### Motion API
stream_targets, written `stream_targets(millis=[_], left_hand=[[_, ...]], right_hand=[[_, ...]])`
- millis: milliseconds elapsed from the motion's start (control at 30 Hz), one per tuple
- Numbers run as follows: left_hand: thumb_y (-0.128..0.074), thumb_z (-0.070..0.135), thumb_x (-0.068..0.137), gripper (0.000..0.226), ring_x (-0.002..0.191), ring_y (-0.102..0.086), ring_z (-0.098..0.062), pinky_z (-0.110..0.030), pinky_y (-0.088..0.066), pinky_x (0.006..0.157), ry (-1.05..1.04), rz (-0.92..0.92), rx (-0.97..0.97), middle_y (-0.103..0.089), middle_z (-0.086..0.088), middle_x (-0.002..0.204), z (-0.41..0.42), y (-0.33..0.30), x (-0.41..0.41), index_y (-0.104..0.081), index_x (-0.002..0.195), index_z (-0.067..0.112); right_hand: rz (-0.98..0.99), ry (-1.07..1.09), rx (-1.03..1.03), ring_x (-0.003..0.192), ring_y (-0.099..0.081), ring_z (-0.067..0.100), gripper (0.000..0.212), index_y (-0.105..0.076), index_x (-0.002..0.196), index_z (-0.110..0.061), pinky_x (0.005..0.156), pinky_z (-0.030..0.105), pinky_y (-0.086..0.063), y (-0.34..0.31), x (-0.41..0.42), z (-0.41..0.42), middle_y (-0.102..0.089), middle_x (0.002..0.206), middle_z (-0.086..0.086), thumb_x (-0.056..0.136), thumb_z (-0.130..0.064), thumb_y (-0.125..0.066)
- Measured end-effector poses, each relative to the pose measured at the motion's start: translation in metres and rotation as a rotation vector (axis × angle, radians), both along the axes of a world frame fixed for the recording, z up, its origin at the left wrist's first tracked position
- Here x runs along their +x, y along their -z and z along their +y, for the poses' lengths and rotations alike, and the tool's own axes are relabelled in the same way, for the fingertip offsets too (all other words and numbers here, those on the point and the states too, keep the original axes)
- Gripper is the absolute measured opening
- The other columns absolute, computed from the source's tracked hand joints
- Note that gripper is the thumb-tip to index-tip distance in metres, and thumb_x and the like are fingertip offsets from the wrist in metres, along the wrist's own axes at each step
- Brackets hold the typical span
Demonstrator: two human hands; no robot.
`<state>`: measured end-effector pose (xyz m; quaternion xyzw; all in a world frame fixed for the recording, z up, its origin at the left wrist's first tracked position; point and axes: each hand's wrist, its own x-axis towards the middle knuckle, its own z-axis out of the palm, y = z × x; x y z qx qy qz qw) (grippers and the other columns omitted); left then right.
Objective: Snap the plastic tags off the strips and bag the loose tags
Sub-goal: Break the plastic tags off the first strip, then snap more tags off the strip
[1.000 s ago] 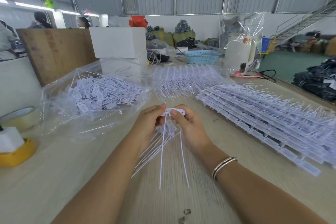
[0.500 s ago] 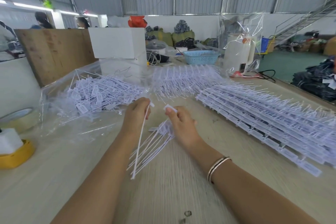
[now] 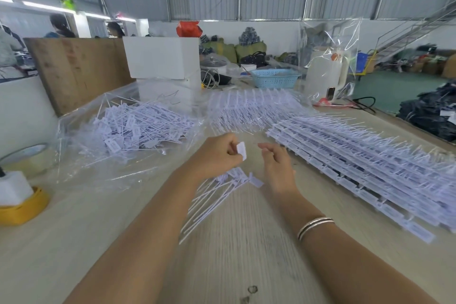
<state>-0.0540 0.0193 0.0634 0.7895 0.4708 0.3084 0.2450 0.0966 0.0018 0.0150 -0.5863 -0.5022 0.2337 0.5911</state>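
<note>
One tag had just come free: the left hand pinched it, while the right hand, fingers loosely curled and holding nothing, had parted from it. A small bundle lay beneath both hands. The bag waited left of the left hand, strips right of the right.

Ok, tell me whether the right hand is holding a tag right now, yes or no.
No: the right hand hangs with loosely curled fingers and nothing in it, while the left hand pinches the white tag.
</note>
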Motion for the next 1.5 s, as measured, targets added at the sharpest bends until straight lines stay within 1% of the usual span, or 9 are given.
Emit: stream_targets(millis=[100, 233, 333, 433, 700, 867, 1033, 1233, 1500], left_hand=[[-0.066, 0.022, 0.083, 0.018, 0.081, -0.063, -0.023, -0.036, -0.051, 0.072, -0.039, 0.173, 0.096, -0.065, -0.001, 0.083, -0.001, 0.025, 0.011, -0.052, 0.074, 0.025], [-0.062, 0.051, 0.080, 0.039, 0.110, -0.041, -0.016, -0.028, -0.026, 0.086, -0.182, 0.245, 0.359, -0.047, 0.005, 0.115, -0.001, 0.037, 0.006, -0.055, 0.106, 0.023], [-0.047, 0.077, 0.068, 0.081, 0.125, -0.032, -0.019, -0.035, -0.025, 0.096, -0.238, 0.244, 0.192, -0.030, 0.006, 0.134, -0.011, 0.036, -0.005, -0.035, 0.131, 0.028], [-0.046, 0.086, 0.061, 0.108, 0.131, -0.030, -0.027, -0.042, -0.027, 0.102, -0.349, 0.541, -0.036, -0.029, -0.004, 0.142, -0.029, 0.050, -0.013, -0.009, 0.145, 0.029], [-0.050, 0.038, 0.094, 0.046, 0.113, -0.045, -0.026, -0.037, -0.043, 0.084, -0.445, 0.451, 0.096, -0.038, -0.007, 0.123, -0.033, 0.055, -0.016, -0.034, 0.133, 0.019], [-0.044, 0.035, 0.096, 0.050, 0.117, -0.040, -0.028, -0.037, -0.042, 0.090, -0.581, 0.503, 0.033, -0.036, -0.012, 0.127, -0.029, 0.051, -0.034, -0.031, 0.140, 0.016], [-0.047, 0.035, 0.094, 0.067, 0.126, -0.033, -0.028, -0.035, -0.037, 0.097, -0.604, 0.508, -0.008, -0.030, -0.013, 0.141, -0.032, 0.041, -0.035, -0.012, 0.148, 0.018], [-0.044, 0.044, 0.090, 0.044, 0.115, -0.039, -0.021, -0.032, -0.034, 0.090, -0.541, 0.656, 0.363, -0.047, 0.002, 0.124, -0.041, 0.043, -0.024, -0.045, 0.131, 0.028], [-0.037, 0.040, 0.093, 0.038, 0.120, -0.037, -0.019, -0.033, -0.032, 0.093, -0.311, 0.602, 0.432, -0.054, 0.007, 0.122, -0.042, 0.055, -0.005, -0.055, 0.124, 0.029]], right_hand=[[0.026, 0.012, -0.005, 0.112, -0.050, 0.013, 0.023, -0.062, 0.093, -0.029, 0.106, 0.039, -0.033, 0.001, 0.001, -0.002, -0.055, 0.103, -0.014, 0.096, -0.015, -0.044], [0.031, 0.019, -0.021, 0.113, -0.050, 0.011, 0.026, -0.061, 0.089, -0.035, 0.108, 0.043, -0.031, 0.000, 0.003, -0.002, -0.057, 0.105, -0.015, 0.096, -0.017, -0.042], [0.030, 0.037, -0.042, 0.113, -0.049, 0.011, 0.026, -0.061, 0.090, -0.033, 0.108, 0.045, -0.030, -0.001, 0.006, -0.003, -0.057, 0.107, -0.015, 0.097, -0.018, -0.041], [-0.009, 0.027, -0.046, 0.112, -0.051, 0.013, 0.024, -0.062, 0.091, -0.029, 0.108, 0.045, -0.031, -0.002, 0.007, -0.003, -0.057, 0.108, -0.011, 0.097, -0.016, -0.043], [-0.173, 0.001, -0.050, 0.113, -0.051, 0.014, 0.023, -0.061, 0.090, -0.029, 0.106, 0.046, -0.031, -0.001, 0.010, -0.010, -0.057, 0.112, -0.007, 0.097, -0.016, -0.044], [-0.372, 0.063, -0.189, 0.125, -0.042, 0.016, 0.023, -0.065, 0.103, -0.030, 0.104, 0.036, -0.022, 0.002, 0.019, -0.005, -0.051, 0.126, -0.006, 0.096, -0.021, -0.045], [-0.717, 0.198, -0.231, 0.127, -0.038, 0.023, 0.033, -0.058, 0.121, -0.025, 0.104, 0.038, -0.024, 0.000, 0.032, 0.000, -0.049, 0.132, 0.001, 0.093, -0.015, -0.045], [-1.317, 0.355, -0.490, 0.122, -0.043, 0.026, 0.036, -0.045, 0.130, -0.014, 0.101, 0.036, -0.033, -0.011, 0.070, 0.005, -0.048, 0.129, 0.007, 0.095, -0.020, -0.043], [-1.451, 0.330, -0.510, 0.116, -0.047, 0.029, 0.029, -0.060, 0.118, -0.008, 0.096, 0.036, -0.041, -0.016, 0.078, 0.006, -0.050, 0.122, 0.010, 0.093, -0.020, -0.052]])
